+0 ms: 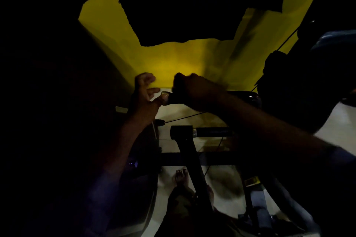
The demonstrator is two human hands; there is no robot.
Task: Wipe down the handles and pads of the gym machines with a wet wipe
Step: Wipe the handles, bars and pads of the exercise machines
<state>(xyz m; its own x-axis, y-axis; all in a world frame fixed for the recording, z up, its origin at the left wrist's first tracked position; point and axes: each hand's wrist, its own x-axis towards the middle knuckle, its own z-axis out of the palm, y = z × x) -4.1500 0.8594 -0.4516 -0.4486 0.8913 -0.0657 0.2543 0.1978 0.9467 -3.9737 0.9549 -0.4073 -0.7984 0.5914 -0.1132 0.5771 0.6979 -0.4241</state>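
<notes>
Head view, very dark: right hand [194, 90] clamped round upper handle [174, 99], wet wipe hidden, probably under the palm for rubbing; left hand [145, 94] touches its end cap [164, 98], likely steadying, pinch or not cannot tell; lower handle [212, 132] untouched

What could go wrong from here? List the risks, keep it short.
The right grip wraps the upper handle, and in this dark no wipe is visible, so patches may be missed. The bare foot stands beside the machine's frame bar and could get stubbed.
</notes>
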